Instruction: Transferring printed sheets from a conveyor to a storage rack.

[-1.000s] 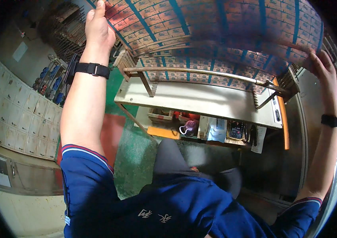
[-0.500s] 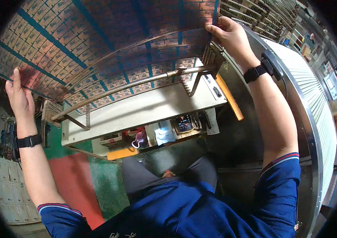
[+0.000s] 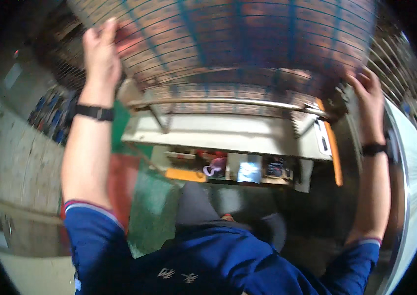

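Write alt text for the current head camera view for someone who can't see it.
A person's left hand and right hand hold a large copper-coloured sheet with blue lines at its sides, raised above a white bench with a metal rail. A pale blue packet sits below the bench top; the picture is blurred.

Panel point(image 3: 262, 37) beyond rail point(image 3: 228, 101), rail above bench point(image 3: 218, 127), lockers point(image 3: 21, 152) at left
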The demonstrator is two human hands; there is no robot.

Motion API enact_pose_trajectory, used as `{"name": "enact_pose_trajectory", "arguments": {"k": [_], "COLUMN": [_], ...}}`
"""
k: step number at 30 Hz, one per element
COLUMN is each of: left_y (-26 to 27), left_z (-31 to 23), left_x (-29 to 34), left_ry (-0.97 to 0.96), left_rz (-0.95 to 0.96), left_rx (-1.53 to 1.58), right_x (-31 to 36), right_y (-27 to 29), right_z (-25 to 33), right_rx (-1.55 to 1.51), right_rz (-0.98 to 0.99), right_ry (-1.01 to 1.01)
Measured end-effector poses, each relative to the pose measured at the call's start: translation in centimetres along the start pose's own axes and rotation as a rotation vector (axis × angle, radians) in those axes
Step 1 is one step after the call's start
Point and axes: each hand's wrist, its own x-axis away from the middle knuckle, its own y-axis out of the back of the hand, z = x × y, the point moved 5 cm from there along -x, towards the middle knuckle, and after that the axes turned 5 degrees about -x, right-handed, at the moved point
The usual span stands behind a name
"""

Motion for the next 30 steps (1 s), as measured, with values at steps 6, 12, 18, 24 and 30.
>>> {"name": "enact_pose_trajectory", "arguments": {"k": [6, 12, 18, 24, 30], "left_y": [2.9, 0.9, 3.3, 1.9, 2.0], "left_z": [0.0, -0.4, -0.8, -0.2, -0.7], "left_x": [-0.1, 0.9, -0.3, 0.2, 0.2], "left_ry": [-0.092, 0.085, -0.02, -0.077, -0.14], "left_rz": [-0.101, -0.022, -0.088, -0.086, -0.109], "left_rx": [0.019, -0.081, -0.197, -0.192, -0.244], "right_x": [-0.4, 0.0, -0.3, 0.0, 1.2], "right_y": [-0.1, -1.9, -1.9, -1.4, -2.6], "right_z": [0.5, 0.6, 1.0, 0.2, -0.2], "right_rx": [-0.103, 0.004, 0.27, 0.208, 0.286], "right_rz": [0.234, 0.172, 0.217, 0.233, 0.186], "right_ry": [-0.03, 0.058, 0.026, 0.015, -0.063]}}
